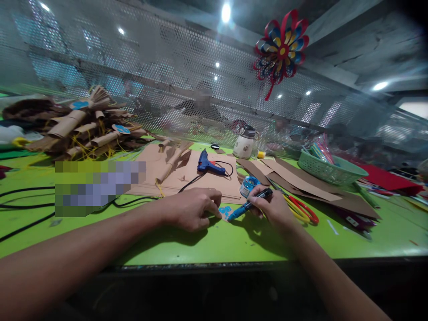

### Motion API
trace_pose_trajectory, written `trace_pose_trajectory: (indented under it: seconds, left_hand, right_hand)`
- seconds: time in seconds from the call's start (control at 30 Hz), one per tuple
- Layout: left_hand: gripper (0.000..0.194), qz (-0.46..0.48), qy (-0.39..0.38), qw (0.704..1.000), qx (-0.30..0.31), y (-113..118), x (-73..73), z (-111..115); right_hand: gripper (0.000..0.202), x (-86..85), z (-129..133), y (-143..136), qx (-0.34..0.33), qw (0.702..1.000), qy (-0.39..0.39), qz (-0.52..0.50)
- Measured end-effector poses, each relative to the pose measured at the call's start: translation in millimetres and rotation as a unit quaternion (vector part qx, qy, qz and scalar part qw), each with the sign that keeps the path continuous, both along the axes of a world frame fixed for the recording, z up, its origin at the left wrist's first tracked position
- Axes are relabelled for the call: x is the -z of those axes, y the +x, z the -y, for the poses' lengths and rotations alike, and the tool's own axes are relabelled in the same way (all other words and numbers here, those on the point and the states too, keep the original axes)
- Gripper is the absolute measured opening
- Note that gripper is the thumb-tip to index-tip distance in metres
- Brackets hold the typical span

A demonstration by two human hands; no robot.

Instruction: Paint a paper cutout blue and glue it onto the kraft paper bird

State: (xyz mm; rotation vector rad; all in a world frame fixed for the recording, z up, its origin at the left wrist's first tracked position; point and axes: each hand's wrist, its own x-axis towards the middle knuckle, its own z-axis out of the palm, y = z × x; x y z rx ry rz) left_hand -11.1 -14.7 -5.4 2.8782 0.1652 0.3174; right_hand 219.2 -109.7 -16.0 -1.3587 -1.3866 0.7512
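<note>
Here, holding marker (240,211) in right grip (270,205), touching paper (225,210) with loosely spread left grip (192,209), near tape (247,186), glue gun (210,166), cardboard (301,179).

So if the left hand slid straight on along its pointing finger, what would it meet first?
The blue-marked piece, which the left hand seems to touch; past that, probably the marker in the right hand, though depth is unclear.

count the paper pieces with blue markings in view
3: first piece by the marker, second piece atop the brown paper pile, third piece on its right side; more may be hidden.
</note>
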Motion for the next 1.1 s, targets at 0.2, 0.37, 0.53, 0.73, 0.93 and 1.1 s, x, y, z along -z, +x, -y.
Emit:
trace_pose_trajectory:
  seconds: [0.2,0.37,0.53,0.73,0.93,1.1]
  left_hand:
    - [0.046,-0.008,0.002,1.000,-0.002,0.5,-2.0,1.3]
    - [0.049,-0.004,-0.002,1.000,-0.003,0.1,-0.3,0.3]
    - [0.046,-0.003,-0.008,1.000,-0.002,-0.4,-1.0,0.6]
    - [0.042,-0.006,0.000,1.000,-0.010,-0.2,-0.9,2.1]
    - [0.045,-0.008,0.011,1.000,-0.008,0.8,-1.4,2.8]
    - [0.043,-0.009,0.011,1.000,-0.013,1.3,-2.3,3.0]
  right_hand:
    - [0.015,1.0,-0.2,1.5,0.003,1.000,-0.008,0.003]
    - [0.016,4.7,-3.4,7.6,0.010,0.999,0.010,-0.048]
    - [0.015,6.7,-6.5,12.7,0.010,0.992,0.064,-0.111]
    - [0.014,4.5,-4.9,10.8,0.018,0.989,0.070,-0.126]
    - [0.019,3.4,-4.4,6.7,0.008,0.996,0.025,-0.083]
    - [0.018,2.6,-3.3,4.9,0.005,0.999,-0.001,-0.048]
